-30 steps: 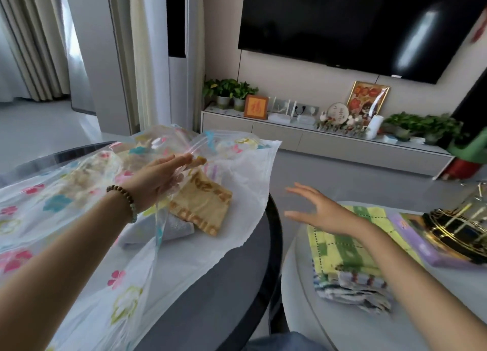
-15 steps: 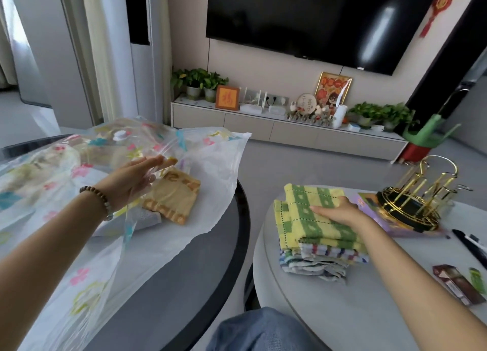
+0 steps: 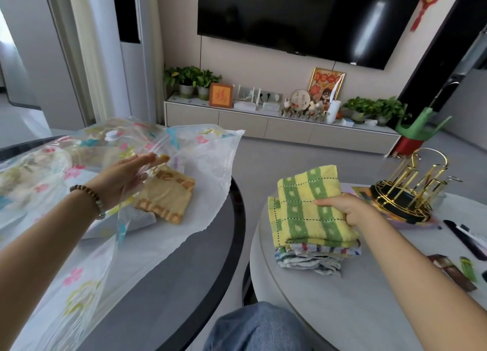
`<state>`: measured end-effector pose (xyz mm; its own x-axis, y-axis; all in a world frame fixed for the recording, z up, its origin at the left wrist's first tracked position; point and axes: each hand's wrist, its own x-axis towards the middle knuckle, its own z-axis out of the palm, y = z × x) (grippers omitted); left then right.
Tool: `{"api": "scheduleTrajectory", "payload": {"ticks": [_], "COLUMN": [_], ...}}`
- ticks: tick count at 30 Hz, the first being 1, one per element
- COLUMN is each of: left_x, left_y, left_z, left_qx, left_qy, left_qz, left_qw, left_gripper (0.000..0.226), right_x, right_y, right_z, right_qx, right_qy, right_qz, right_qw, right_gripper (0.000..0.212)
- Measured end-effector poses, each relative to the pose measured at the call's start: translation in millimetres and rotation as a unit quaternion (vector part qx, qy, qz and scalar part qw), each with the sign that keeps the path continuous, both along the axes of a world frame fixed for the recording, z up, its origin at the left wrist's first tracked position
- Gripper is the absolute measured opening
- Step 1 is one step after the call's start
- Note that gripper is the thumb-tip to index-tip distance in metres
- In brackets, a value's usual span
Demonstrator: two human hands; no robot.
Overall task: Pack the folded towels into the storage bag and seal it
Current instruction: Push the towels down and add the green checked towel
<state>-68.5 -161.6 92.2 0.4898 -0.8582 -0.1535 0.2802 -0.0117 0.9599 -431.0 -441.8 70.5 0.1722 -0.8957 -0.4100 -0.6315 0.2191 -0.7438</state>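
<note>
A clear storage bag (image 3: 210,166) printed with coloured flowers lies on the dark round table (image 3: 184,284) at the left. My left hand (image 3: 126,174) is flat, fingers together, lifting the bag's upper sheet at its mouth. Inside lie a tan folded towel (image 3: 168,195) and a grey one (image 3: 142,217). On the light round table (image 3: 329,298) at the right stands a stack of folded towels (image 3: 313,255). My right hand (image 3: 342,208) grips the top yellow-and-green checked towel (image 3: 305,205), its far end raised off the stack.
A gold wire rack (image 3: 411,187) on a dark base stands behind my right hand. A black pen (image 3: 463,237) and small packets (image 3: 453,274) lie at the right edge. A narrow gap separates the two tables. My knee in jeans (image 3: 258,327) is below.
My right hand dropped onto the stack, closed on the checked towel, and has begun to lift it. My left hand keeps holding the bag's mouth up. The view swung right.
</note>
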Motion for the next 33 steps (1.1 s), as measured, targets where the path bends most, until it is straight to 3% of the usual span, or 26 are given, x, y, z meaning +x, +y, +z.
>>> {"api": "scheduleTrajectory", "payload": {"ticks": [4, 8, 15, 21, 26, 27, 29, 31, 33], "left_x": [3.0, 10.7, 22.1, 43.5, 64.2, 67.6, 71.9, 73.4, 72.9], "left_y": [1.4, 6.2, 22.4, 50.1, 76.9, 81.1, 86.2, 89.5, 91.0], "left_z": [2.1, 9.1, 27.9, 49.1, 49.6, 48.4, 46.5, 45.3, 44.0], "left_qx": [0.003, -0.004, -0.040, -0.069, -0.066, -0.071, -0.080, -0.081, -0.081], "left_qy": [-0.007, 0.005, -0.026, -0.010, -0.006, -0.001, 0.005, 0.003, 0.006], "left_qz": [-0.004, -0.003, 0.018, 0.010, 0.028, 0.029, 0.027, 0.027, 0.028], "left_qw": [1.000, 1.000, 0.999, 0.997, 0.997, 0.997, 0.996, 0.996, 0.996], "left_gripper": [0.041, 0.032, 0.033, 0.038, 0.038, 0.038, 0.038, 0.038, 0.039], "right_x": [-0.1, 24.9, 145.3, 269.9, 312.3, 314.4, 312.6, 307.3, 300.7], "right_y": [6.0, 33.3, 98.2, 181.1, 210.6, 212.1, 213.7, 213.9, 214.1], "right_z": [11.2, 23.7, 1.7, -39.4, -57.5, -56.5, -52.8, -53.4, -58.1], "right_qx": [0.043, 0.107, 0.231, 0.259, 0.124, 0.071, -0.133, -0.342, -0.414], "right_qy": [-0.081, -0.201, -0.332, -0.291, -0.228, -0.219, -0.184, -0.151, -0.099], "right_qz": [0.018, 0.070, 0.193, 0.358, 0.406, 0.397, 0.391, 0.447, 0.541], "right_qw": [0.996, 0.971, 0.894, 0.849, 0.876, 0.888, 0.892, 0.813, 0.725], "right_gripper": [0.078, 0.037, 0.024, 0.034, 0.055, 0.070, 0.097, 0.106, 0.101]}}
